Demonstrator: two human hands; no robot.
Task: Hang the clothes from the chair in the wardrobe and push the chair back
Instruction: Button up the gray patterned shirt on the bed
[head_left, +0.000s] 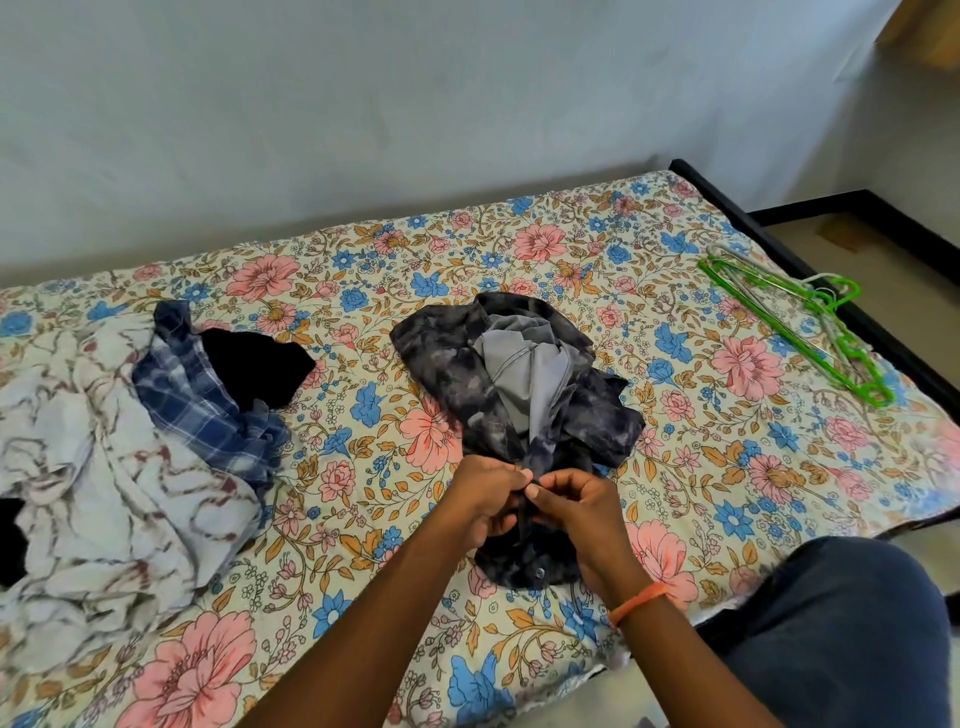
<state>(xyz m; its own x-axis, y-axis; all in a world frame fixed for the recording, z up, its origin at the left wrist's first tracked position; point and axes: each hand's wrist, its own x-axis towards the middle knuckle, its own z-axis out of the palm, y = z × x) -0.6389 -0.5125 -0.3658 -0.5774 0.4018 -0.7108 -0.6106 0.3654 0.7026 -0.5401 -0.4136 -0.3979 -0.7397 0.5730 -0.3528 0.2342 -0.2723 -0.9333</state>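
At the near edge of a floral bed (519, 244), a person's left hand (485, 493) and right hand (576, 506) meet over a dark mottled shirt (447, 343), both pinching its front edge between curled fingers, apparently working a button or the placket; a button shows lower on the cloth, just near of the hands. The shirt lies crumpled mid-bed with its grey lining turned up. To the left sit a plaid shirt (202, 395), a black garment (260, 364) and a pale patterned cloth (104, 467). The green hangers (795, 332) lie well apart at the far right, close to the bed's edge. Neither chair nor wardrobe is in view, so the hanging appears hardly begun. The risks, judged from here: fastening the shirt while it is bunched could pair the wrong button and hole, leaving it to hang crooked; pulling on the pinched edge could drag the rest into a tighter tangle; and the hangers, seemingly stacked and interlocked near the edge, could snag together or slip to the floor when one is lifted.
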